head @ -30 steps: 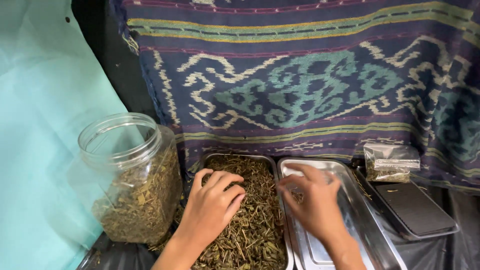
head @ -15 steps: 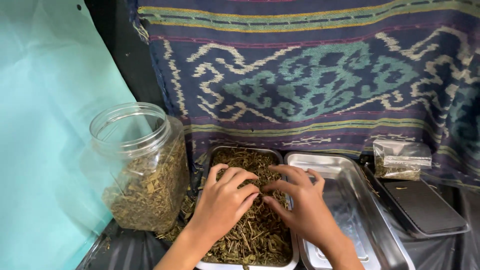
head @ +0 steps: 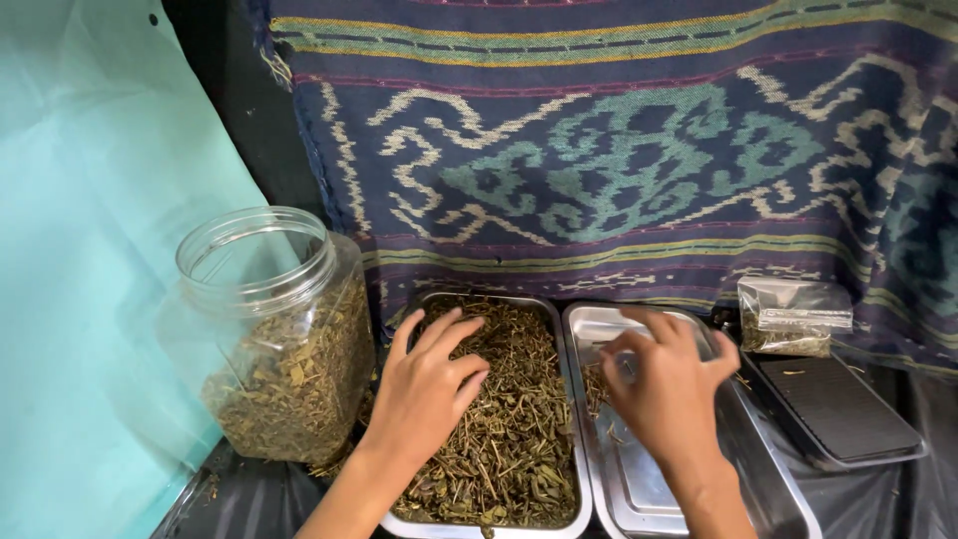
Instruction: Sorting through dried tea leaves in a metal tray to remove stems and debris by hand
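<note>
Two steel trays side by side, touching. The left tray [head: 577, 439] is full of dried herbs [head: 514, 429]; the right tray [head: 639, 489] is mostly bare, with a few bits near its far end. One open plastic jar [head: 271, 339] left of the trays, part filled with the same herbs. One small clear bag [head: 793, 317] and one flat dark scale [head: 836, 404] at right. Left hand [head: 424, 394] lies flat on the herb pile, fingers spread open. Right hand [head: 667, 384] is over the right tray, fingers curled in a pinch; what they hold is hidden, can't tell. Trays' near ends are cut off by the frame. Woven patterned cloth [head: 619, 160] behind.
</note>
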